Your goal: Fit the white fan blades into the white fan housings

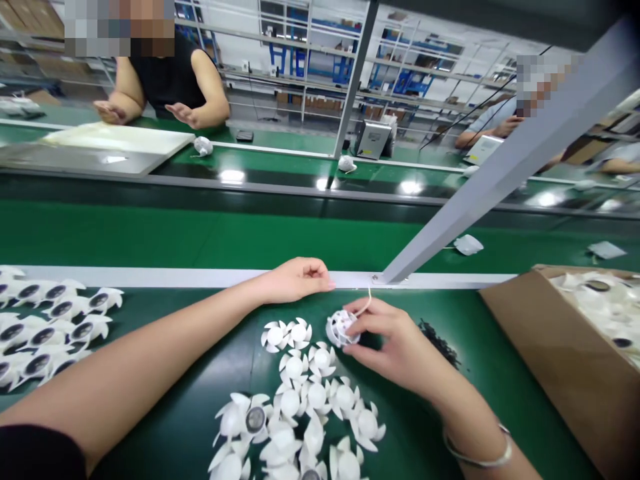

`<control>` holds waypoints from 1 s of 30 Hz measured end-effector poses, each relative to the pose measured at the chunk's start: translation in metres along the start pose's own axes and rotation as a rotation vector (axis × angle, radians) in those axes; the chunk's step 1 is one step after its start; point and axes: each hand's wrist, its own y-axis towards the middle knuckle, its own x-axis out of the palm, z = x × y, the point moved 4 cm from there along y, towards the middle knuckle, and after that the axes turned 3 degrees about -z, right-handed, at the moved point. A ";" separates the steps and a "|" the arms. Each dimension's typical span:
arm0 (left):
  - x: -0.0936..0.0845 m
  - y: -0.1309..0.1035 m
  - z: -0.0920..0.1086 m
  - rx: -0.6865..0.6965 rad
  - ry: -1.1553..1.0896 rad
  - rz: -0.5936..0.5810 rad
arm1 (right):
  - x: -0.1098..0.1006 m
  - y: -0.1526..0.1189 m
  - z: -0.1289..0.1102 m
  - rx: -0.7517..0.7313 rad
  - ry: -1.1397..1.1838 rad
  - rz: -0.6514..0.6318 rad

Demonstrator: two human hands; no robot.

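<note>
My right hand (395,337) grips a small round white fan housing (343,328) between thumb and fingers. A pale cord (367,303) rises from the housing past the fingertips. My left hand (303,279) is at the white rail (240,277), its thumb and fingers curled into a pinch; whether anything is in it cannot be made out. Just below both hands, several loose white fan blade wheels (316,395) lie on the green table (165,427), mostly hub side up. Beside my right wrist is a heap of small black parts (440,343).
Rows of white blade wheels (43,333) lie at left. A cardboard box (555,353) of them stands at right. Beyond the rail runs a green belt (225,230) with a white housing (469,245). A slanted grey post (480,180) crosses the right side. Co-workers (167,87) sit opposite.
</note>
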 end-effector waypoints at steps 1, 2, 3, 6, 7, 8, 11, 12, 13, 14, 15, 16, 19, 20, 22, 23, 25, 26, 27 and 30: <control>-0.002 -0.003 0.003 -0.005 0.010 -0.087 | -0.001 -0.002 0.003 -0.002 0.010 -0.027; -0.004 -0.006 0.006 -0.007 0.030 -0.194 | -0.003 -0.003 0.008 0.008 -0.016 -0.003; -0.005 -0.009 0.008 -0.005 0.064 -0.300 | -0.006 -0.003 0.013 0.031 -0.069 0.066; -0.008 -0.018 0.013 0.011 0.238 -0.492 | -0.020 -0.006 0.029 0.159 -0.187 0.333; -0.008 -0.020 0.015 0.022 0.316 -0.517 | -0.027 -0.008 0.035 0.225 -0.175 0.378; -0.007 -0.021 0.016 0.041 0.388 -0.531 | -0.035 -0.011 0.040 0.292 -0.149 0.395; 0.000 -0.025 0.022 0.093 0.516 -0.568 | -0.062 -0.024 0.051 0.462 -0.151 0.336; 0.002 -0.025 0.024 0.101 0.533 -0.574 | -0.070 -0.028 0.052 0.493 -0.185 0.289; 0.003 -0.026 0.025 0.106 0.541 -0.576 | -0.076 -0.032 0.054 0.514 -0.219 0.238; 0.004 -0.026 0.026 0.111 0.542 -0.577 | -0.080 -0.034 0.055 0.529 -0.244 0.184; 0.004 -0.026 0.027 0.115 0.541 -0.577 | -0.081 -0.035 0.056 0.538 -0.254 0.132; 0.004 -0.025 0.027 0.117 0.537 -0.572 | -0.080 -0.036 0.057 0.542 -0.252 0.087; 0.005 -0.022 0.026 0.113 0.526 -0.537 | -0.071 -0.034 0.058 0.524 -0.219 -0.006; 0.005 -0.021 0.025 0.115 0.522 -0.514 | -0.068 -0.034 0.057 0.515 -0.214 -0.020; 0.007 -0.018 0.025 0.152 0.509 -0.443 | -0.065 -0.033 0.057 0.507 -0.228 -0.028; 0.008 -0.016 0.025 0.185 0.497 -0.395 | -0.065 -0.032 0.057 0.509 -0.249 -0.021; 0.010 -0.013 0.025 0.263 0.483 -0.280 | -0.068 -0.033 0.058 0.525 -0.307 0.002; 0.011 -0.012 0.025 0.309 0.491 -0.226 | -0.070 -0.033 0.059 0.536 -0.332 0.009; 0.012 -0.011 0.024 0.355 0.513 -0.181 | -0.071 -0.033 0.059 0.545 -0.348 0.009; 0.015 -0.011 0.024 0.466 0.631 -0.122 | -0.069 -0.032 0.062 0.557 -0.344 -0.020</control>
